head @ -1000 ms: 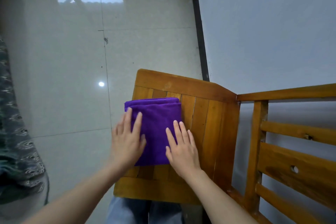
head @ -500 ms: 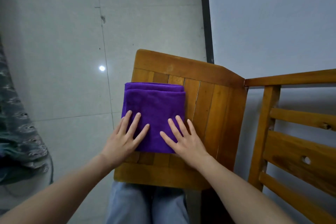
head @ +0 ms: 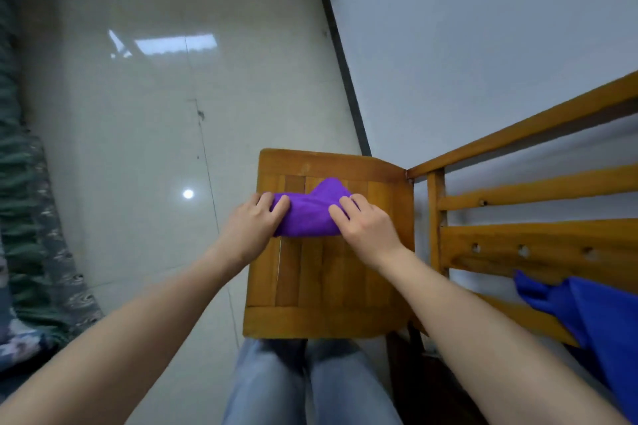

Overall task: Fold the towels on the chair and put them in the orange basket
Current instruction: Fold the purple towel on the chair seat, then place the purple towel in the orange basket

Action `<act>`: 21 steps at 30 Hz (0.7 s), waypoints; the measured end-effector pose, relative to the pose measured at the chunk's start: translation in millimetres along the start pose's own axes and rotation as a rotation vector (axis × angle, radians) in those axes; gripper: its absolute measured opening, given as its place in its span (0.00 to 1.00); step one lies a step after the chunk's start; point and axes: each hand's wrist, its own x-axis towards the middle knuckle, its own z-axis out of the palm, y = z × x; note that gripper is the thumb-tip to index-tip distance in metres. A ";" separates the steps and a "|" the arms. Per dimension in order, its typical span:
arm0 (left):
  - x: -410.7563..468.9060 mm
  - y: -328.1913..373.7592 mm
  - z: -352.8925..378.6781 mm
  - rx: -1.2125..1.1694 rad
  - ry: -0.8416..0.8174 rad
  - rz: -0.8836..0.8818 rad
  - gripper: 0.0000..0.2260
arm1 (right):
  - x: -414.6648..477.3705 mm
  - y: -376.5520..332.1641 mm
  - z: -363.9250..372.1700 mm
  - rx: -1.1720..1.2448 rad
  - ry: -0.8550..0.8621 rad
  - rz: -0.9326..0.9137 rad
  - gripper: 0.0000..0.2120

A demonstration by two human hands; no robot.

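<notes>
A folded purple towel (head: 307,214) lies across the far half of the wooden chair seat (head: 328,283). My left hand (head: 253,222) grips its left end and my right hand (head: 366,222) grips its right end. The towel is bunched between them, with a peak of cloth rising at its far side. A blue towel (head: 587,317) hangs over the chair's slatted back at the lower right. The orange basket is out of view.
The slatted chair back (head: 524,248) runs along the right, against a pale wall (head: 483,45). Glossy floor tiles (head: 155,148) lie to the left of the seat. Patterned green fabric (head: 31,235) sits at the left edge. My jeans-clad legs (head: 303,386) are below the seat.
Both hands went from lying flat on the towel to gripping its two ends. The towel is now gathered into a shorter bundle farther up the seat. The view widened, showing the blue towel.
</notes>
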 end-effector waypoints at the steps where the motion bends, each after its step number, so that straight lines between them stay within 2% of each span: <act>1: 3.1 3.0 -18.5 0.011 0.025 -0.005 0.29 | 2.6 2.7 -18.6 -0.023 0.010 0.007 0.20; 4: 2.9 14.2 -67.3 0.021 0.129 -0.008 0.25 | 9.1 8.5 -76.4 -0.124 0.035 -0.036 0.23; 12: -28.4 39.8 -204.1 0.055 0.424 -0.021 0.20 | 27.1 4.5 -234.6 -0.346 0.198 -0.112 0.16; 18: -77.9 69.4 -290.9 0.228 0.601 -0.023 0.20 | 0.6 -24.9 -322.7 -0.422 0.415 -0.140 0.16; 21: -110.4 93.2 -313.9 0.301 0.673 0.001 0.22 | -27.5 -37.4 -353.7 -0.443 0.522 -0.203 0.20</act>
